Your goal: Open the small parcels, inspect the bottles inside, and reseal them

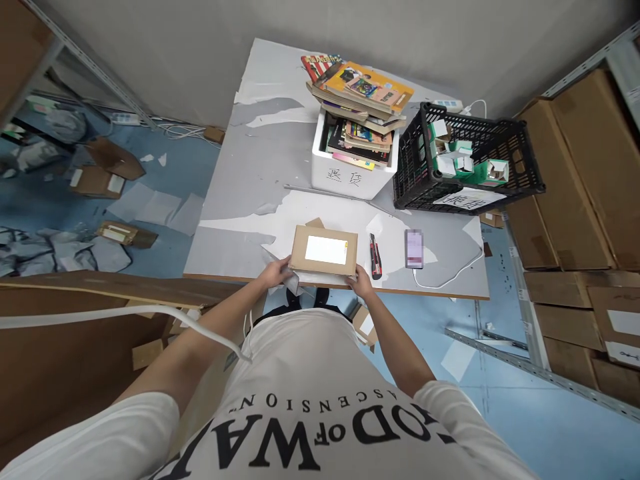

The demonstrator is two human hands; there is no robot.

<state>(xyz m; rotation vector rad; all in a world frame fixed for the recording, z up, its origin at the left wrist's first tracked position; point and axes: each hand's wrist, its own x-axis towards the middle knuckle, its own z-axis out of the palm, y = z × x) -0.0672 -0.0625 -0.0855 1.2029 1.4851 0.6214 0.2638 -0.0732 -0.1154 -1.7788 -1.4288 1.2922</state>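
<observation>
A small brown cardboard box [300, 248] with a white label [326, 250] on its top lies at the table's front edge, in front of my body. My left hand [277, 272] grips its near left corner, next to some crumpled grey-white wrapping [293, 285] that hangs below the box. At the near right corner my right hand [361, 281] holds the same box, with part of its fingers hidden underneath. Just right of the box lies a red and black utility knife [375, 257]. A phone [414, 249] with a white cable rests further right.
On the table [250, 167] stand a white bin [350, 175] piled with books [367, 87] and a black crate [415, 177] holding small green-white boxes. Stacked cartons [575, 173] line the right. A large open carton [75, 327] is at my left; parcels and paper litter the floor.
</observation>
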